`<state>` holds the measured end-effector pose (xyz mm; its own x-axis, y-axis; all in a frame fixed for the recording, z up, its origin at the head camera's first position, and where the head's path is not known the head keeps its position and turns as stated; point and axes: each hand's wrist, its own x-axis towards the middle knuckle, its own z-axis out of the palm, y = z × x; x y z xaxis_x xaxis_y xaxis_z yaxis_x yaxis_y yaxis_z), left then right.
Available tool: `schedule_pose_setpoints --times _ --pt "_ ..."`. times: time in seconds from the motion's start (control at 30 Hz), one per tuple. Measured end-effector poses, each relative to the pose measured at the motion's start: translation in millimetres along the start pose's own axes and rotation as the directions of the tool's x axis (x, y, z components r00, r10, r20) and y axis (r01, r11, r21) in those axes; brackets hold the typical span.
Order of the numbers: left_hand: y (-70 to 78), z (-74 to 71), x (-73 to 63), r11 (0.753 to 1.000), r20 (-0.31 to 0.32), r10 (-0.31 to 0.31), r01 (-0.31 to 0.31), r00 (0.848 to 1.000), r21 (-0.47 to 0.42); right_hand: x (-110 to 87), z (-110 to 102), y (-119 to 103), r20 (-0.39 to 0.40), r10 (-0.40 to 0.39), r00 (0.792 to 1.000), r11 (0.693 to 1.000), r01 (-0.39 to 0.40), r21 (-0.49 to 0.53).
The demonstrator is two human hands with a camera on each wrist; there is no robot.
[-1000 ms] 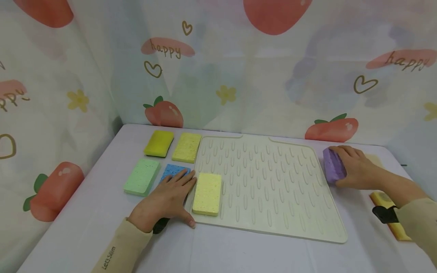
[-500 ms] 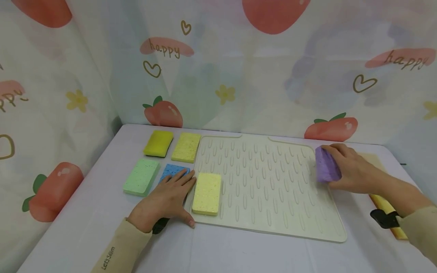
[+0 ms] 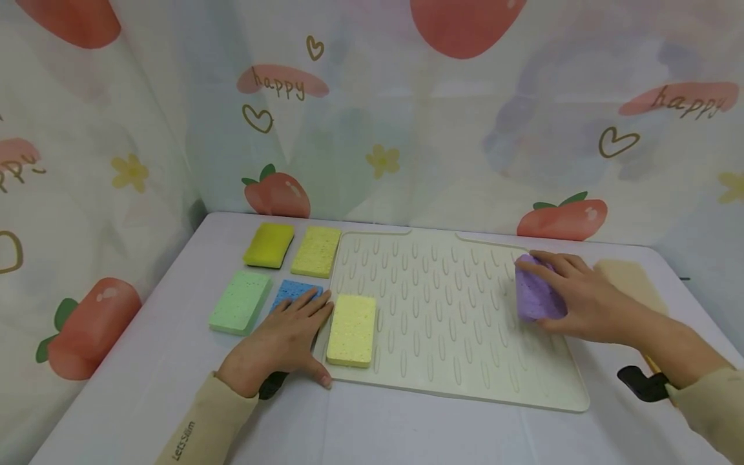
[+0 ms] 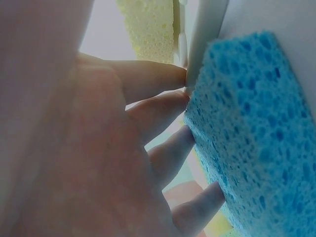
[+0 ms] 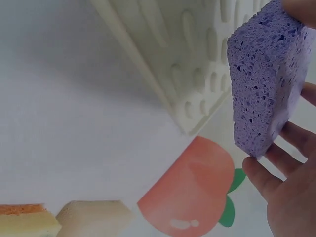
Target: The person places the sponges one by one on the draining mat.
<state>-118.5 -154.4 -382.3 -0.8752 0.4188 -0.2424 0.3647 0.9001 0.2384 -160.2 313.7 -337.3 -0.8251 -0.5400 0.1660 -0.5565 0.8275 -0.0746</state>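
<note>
Right hand (image 3: 589, 303): pinching the purple sponge (image 3: 535, 294), fingers at its far end, thumb at the near end. Sponge seems raised over the mat's (image 3: 442, 323) right rim; its tilt is hard to judge. Left hand (image 3: 285, 342): well left of the grip, fingers spread, tips at the blue sponge (image 3: 293, 290) and mat edge, thumb by the near-left corner.

Step in hand, by the look of it: bringing the purple sponge onto the mat. The next move would call for a short shift left and a gentle lowering, the sponge levelled so that its underside meets the ribs flat; the left hand probably need only steady the mat.

Edges: right rim below the grip; far rim just beyond it, the printed cloth (image 3: 442, 142) rising behind. Open room: ribbed surface left of the grip and nearer the person, bare as far as the pale yellow sponge (image 3: 351, 330) at the left side. Right of the grip, the beige pad (image 3: 630, 281) lies beside the forearm; a low elbow might brush it.
</note>
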Motion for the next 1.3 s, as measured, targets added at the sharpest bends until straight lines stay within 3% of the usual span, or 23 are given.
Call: schedule_pose_setpoints --times 0.17,0.47,0.83,1.3 --pt "-0.1 0.5 1.3 1.000 -0.010 0.005 -0.005 1.000 0.010 1.4 0.6 -10.5 -0.028 -0.070 0.997 0.997 0.071 0.027" --pt "-0.2 2.1 1.9 1.000 -0.018 0.012 -0.011 1.000 0.023 7.1 2.3 -33.0 0.003 -0.111 0.994 0.994 0.111 -0.015" --pt "-0.1 -0.1 1.8 1.000 0.011 0.012 -0.012 1.000 -0.015 9.8 13.3 -50.6 -0.017 -0.156 0.988 0.988 0.156 0.005" --pt "-1.5 1.3 0.6 1.000 -0.005 0.011 -0.011 1.000 0.008 21.8 24.6 -78.2 -0.011 -0.206 0.979 0.978 0.206 0.024"
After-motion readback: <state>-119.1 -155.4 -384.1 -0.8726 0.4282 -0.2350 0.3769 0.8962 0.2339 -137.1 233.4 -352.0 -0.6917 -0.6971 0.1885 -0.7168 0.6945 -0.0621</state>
